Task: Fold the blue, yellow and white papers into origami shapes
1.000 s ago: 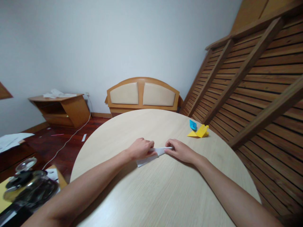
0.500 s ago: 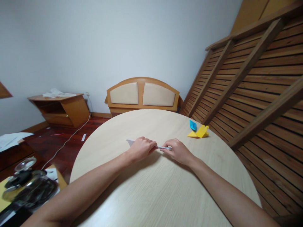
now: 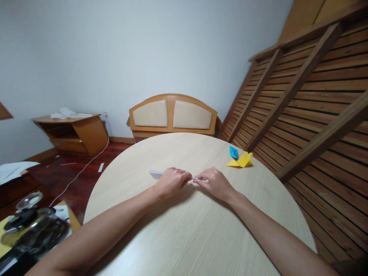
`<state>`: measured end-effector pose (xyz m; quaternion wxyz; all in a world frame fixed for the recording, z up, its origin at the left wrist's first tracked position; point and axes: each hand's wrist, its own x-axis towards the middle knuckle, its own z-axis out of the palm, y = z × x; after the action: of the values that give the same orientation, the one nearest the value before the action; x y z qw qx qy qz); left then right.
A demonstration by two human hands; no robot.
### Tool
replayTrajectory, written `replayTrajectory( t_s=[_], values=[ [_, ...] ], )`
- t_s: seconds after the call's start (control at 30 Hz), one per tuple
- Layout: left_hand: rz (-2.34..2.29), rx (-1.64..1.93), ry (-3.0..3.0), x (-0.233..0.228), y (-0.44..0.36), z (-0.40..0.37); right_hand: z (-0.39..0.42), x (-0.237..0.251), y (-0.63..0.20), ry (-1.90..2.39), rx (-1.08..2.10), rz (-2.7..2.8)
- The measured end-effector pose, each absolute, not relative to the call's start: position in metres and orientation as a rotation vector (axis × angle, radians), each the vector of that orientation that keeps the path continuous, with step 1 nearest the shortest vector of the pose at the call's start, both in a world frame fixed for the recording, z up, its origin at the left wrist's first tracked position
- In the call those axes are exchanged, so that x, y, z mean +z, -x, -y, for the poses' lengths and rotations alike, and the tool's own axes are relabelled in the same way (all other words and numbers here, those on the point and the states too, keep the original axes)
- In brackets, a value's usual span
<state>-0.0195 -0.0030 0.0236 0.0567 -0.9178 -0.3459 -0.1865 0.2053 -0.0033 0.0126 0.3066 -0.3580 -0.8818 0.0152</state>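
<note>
A folded piece of white paper (image 3: 156, 173) lies on the round pale wooden table (image 3: 189, 230), most of it hidden under my hands. My left hand (image 3: 171, 181) presses down on its left part, with a corner sticking out to the left. My right hand (image 3: 214, 183) pinches the paper's narrow right end between fingertips. The two hands almost touch in the middle of the table.
A yellow folded paper figure (image 3: 242, 160) and a small blue one (image 3: 234, 152) sit at the table's far right. Slatted wooden panels (image 3: 301, 115) lean close on the right. A headboard (image 3: 172, 115) stands behind the table, and a glass-lidded pot (image 3: 31, 226) sits at the lower left.
The paper has been flipped or refolded: its free corner lay toward me under the left hand, and now pokes out to the far left. Both hands stayed in place.
</note>
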Motion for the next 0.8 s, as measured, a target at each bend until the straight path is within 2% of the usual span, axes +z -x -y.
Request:
replayTrajectory(
  t_s=[0.33, 0.8],
  values=[
    [1.041, -0.721, 2.737, 0.023, 0.023, 0.002, 0.005, 0.017, -0.208, 0.888, 0.232, 2.142],
    [0.935, -0.671, 2.663, 0.025, 0.022, 0.005, 0.01, 0.018, -0.199, 0.92, 0.358, 2.034]
  ],
)
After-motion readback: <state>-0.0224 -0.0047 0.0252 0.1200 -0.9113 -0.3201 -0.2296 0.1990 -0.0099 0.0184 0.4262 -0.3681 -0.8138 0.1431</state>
